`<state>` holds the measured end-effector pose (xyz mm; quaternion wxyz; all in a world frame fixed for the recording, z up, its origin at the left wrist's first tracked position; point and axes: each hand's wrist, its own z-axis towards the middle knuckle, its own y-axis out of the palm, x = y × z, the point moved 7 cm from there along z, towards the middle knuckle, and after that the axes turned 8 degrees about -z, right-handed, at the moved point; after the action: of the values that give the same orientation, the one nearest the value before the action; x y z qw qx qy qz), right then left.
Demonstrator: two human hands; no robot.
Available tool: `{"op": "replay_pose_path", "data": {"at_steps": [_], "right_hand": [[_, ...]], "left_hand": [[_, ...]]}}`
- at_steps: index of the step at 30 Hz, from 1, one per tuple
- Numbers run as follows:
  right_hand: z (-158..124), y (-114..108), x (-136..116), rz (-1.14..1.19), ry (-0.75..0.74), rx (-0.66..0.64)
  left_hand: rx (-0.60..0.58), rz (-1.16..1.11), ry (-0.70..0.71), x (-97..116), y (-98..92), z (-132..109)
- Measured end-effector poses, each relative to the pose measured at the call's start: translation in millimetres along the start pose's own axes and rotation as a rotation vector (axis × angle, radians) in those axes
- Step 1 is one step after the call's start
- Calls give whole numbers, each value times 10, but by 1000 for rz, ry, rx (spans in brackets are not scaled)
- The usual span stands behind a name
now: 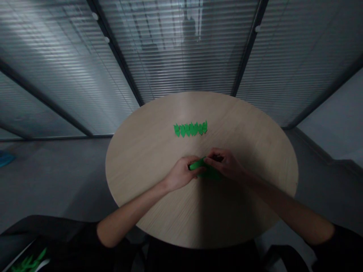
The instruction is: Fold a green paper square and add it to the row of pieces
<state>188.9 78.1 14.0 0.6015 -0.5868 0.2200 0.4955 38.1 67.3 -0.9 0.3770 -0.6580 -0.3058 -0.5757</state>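
The bare forearms (133, 213) angle inward, with the left hand (181, 173) and right hand (224, 164) curled and pinching, close together.

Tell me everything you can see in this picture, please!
round wooden table: 1, pale tan, in front of the person
folded green paper pieces: about 7, bright green, overlapping in a row on the table
green paper: 1, bright green, held between the hands
window blinds: several panels, grey, behind the table
floor: 1, grey, around the table
blue object: 1, blue, far left on the floor
dark object: 1, black, bottom left, with green bits
left hand: 1, holding the green paper
right hand: 1, holding the green paper
black sleeves: 2, black, at the picture's bottom corners
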Motion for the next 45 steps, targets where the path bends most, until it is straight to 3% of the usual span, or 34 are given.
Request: {"op": "replay_pose_path", "data": {"at_steps": [15,23,39,45], "right_hand": [[19,-99,-9,54,13,44],[56,-129,85,66,85,50],[38,-103,151,14,73,11],[50,-123,149,3,85,13]], "left_hand": [[104,60,-222,-147,-81,-93],[6,39,-48,21,-104,-88],[-97,92,-98,-19,-147,-137],[-37,113,42,129,-180,-131]]}}
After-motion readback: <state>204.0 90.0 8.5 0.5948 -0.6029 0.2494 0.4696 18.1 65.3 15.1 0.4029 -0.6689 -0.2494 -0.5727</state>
